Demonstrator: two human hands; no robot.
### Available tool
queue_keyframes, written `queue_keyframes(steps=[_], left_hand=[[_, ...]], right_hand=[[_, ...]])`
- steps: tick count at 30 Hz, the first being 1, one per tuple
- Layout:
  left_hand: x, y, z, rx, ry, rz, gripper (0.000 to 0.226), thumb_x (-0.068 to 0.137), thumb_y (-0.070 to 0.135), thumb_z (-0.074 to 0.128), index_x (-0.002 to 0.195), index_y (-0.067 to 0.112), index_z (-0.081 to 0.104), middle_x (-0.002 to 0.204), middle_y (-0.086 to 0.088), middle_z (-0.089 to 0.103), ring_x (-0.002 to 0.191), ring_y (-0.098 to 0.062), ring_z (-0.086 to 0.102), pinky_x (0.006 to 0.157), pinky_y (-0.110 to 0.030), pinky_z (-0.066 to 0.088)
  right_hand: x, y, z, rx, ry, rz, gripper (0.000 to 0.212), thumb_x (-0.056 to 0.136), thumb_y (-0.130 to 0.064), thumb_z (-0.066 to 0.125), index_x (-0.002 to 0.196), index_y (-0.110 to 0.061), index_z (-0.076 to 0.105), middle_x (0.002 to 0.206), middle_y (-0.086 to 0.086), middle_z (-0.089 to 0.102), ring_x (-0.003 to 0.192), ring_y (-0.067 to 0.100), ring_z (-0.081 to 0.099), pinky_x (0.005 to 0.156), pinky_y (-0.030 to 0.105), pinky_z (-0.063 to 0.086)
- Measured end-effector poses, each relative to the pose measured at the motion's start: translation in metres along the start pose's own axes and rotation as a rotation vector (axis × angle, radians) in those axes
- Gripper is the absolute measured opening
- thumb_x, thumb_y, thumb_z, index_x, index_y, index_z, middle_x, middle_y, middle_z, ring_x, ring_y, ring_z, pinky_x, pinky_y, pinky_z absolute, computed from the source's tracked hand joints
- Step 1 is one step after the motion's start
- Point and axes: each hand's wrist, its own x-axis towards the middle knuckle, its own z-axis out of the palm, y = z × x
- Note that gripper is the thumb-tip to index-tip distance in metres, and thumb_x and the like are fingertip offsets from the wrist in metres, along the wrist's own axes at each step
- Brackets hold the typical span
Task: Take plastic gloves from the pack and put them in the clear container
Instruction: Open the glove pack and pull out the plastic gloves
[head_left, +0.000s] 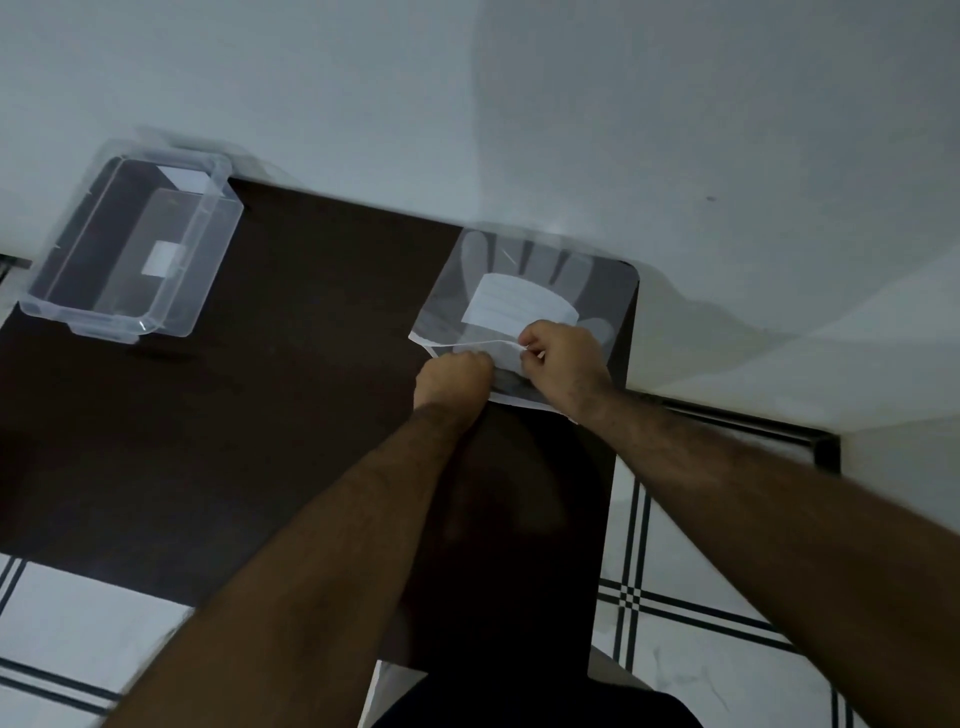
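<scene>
A flat clear pack of plastic gloves (524, 280) with a white label lies at the far right corner of the dark table (291, 395); glove finger shapes show through it. My left hand (453, 375) is closed on the pack's near edge. My right hand (563, 358) pinches the upper flap of the pack's opening and holds it slightly raised. The clear container (132, 244) stands at the table's far left corner, about half a table width from the pack, with only white stickers visible on it.
A white wall runs along the far side of the table. White floor tiles with dark stripes (675, 597) show below and to the right. A black metal frame (779, 431) runs along the wall at right.
</scene>
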Motion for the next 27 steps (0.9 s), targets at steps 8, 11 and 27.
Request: queue_keyframes(steps=[8,11,27], left_hand=[[0.018,-0.004,-0.003,0.100,0.007,0.159,0.016,0.109,0.019,0.055,0.119,0.012,0.065,0.113,-0.008,0.075,0.099,-0.028,0.074,0.075,-0.042,0.060],[0.021,-0.008,0.002,0.153,0.047,0.226,0.020,0.110,0.018,0.051,0.125,0.008,0.061,0.117,-0.011,0.075,0.098,-0.032,0.075,0.070,-0.043,0.056],[0.019,-0.034,-0.001,0.146,0.059,0.327,0.048,0.111,0.030,0.045,0.154,0.007,0.043,0.129,-0.014,0.070,0.105,-0.033,0.072,0.074,-0.043,0.051]], right_hand=[[0.006,0.008,0.002,0.039,0.005,-0.042,0.018,0.093,-0.015,0.077,0.111,-0.012,0.077,0.102,0.004,0.080,0.089,0.016,0.074,0.084,0.036,0.063],[0.008,0.010,0.002,0.050,0.010,-0.022,0.018,0.093,-0.014,0.078,0.111,-0.011,0.077,0.102,0.004,0.080,0.091,0.017,0.074,0.084,0.036,0.063],[0.009,0.009,0.002,0.040,-0.014,-0.015,0.019,0.095,-0.018,0.076,0.113,-0.013,0.076,0.103,0.003,0.079,0.090,0.016,0.072,0.083,0.037,0.063]])
